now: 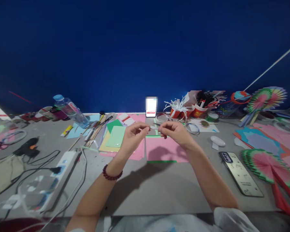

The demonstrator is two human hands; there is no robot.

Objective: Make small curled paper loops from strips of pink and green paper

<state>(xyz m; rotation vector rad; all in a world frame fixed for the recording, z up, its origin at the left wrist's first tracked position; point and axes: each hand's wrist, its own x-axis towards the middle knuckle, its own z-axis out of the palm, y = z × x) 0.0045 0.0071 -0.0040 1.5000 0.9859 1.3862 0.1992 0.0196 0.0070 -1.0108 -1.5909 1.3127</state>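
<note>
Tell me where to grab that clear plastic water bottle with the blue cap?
Probably grab the clear plastic water bottle around its round middle, from above: it lies tipped over, blue cap pointing far left, wide side up. The left hand and right hand pinch a pale strip.

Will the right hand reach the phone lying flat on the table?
Probably yes. The phone lies close by, with only bare table between, but the right hand is busy pinching a small paper strip with the left hand.
</note>
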